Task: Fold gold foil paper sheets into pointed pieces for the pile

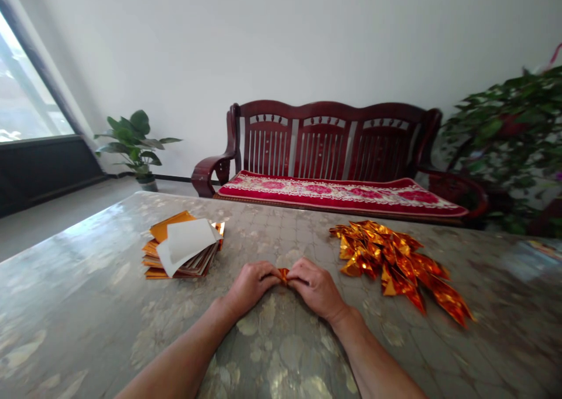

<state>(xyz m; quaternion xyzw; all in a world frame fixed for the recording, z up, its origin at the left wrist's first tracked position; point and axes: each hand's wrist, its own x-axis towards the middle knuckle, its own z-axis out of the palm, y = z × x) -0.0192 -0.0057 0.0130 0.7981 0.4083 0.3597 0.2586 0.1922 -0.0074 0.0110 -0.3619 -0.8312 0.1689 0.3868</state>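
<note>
A small piece of shiny orange-gold foil paper (284,275) is pinched between my two hands, low over the middle of the table; most of it is hidden by my fingers. My left hand (253,283) grips its left end, thumb and fingers pressed together. On its right end my right hand (317,286) is closed in the same way. To the left lies an uneven stack of foil paper sheets (187,248), some with white backs up. Right of my hands spreads a pile of folded foil pieces (390,258) with pointed ends.
The table (109,328) has a glossy, patterned cover. At its right edge sits a clear plastic packet (538,261). Behind stands a dark red wooden bench (322,147) with a floral cushion (333,191). Potted plants (134,141) flank the bench.
</note>
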